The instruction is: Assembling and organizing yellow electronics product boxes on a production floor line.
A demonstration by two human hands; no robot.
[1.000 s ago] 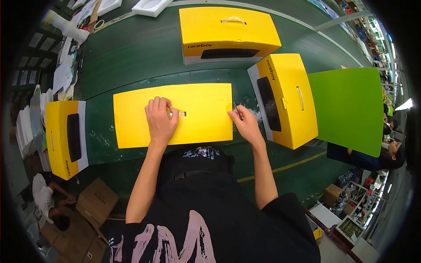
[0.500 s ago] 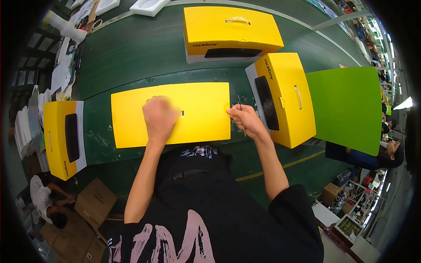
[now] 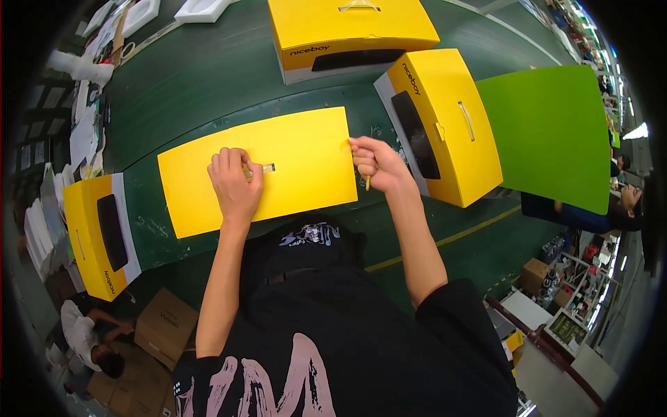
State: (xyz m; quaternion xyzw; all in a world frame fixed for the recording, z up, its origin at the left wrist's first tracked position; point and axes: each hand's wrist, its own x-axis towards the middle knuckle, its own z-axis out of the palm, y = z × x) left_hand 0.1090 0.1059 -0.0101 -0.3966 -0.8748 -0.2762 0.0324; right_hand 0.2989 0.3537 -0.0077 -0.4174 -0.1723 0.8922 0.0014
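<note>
Here our left hand (image 3: 235, 182) presses the flat yellow cardboard sheet (image 3: 257, 169) onto the green desk (image 3: 194, 90), fingers down beside its slot; our right hand (image 3: 372, 163) is clenched at the sheet's right edge around a small peg-like piece. Uneven pressure could skew or crease it.

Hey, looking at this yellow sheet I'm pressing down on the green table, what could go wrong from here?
1. The yellow sheet is pinned only by the left hand near its slot; the right end could slide or lift.
2. The right hand grips a thin stick at the sheet's right edge, which might scratch or crease it.
3. The yellow box sits close by that hand and may get bumped.
</note>
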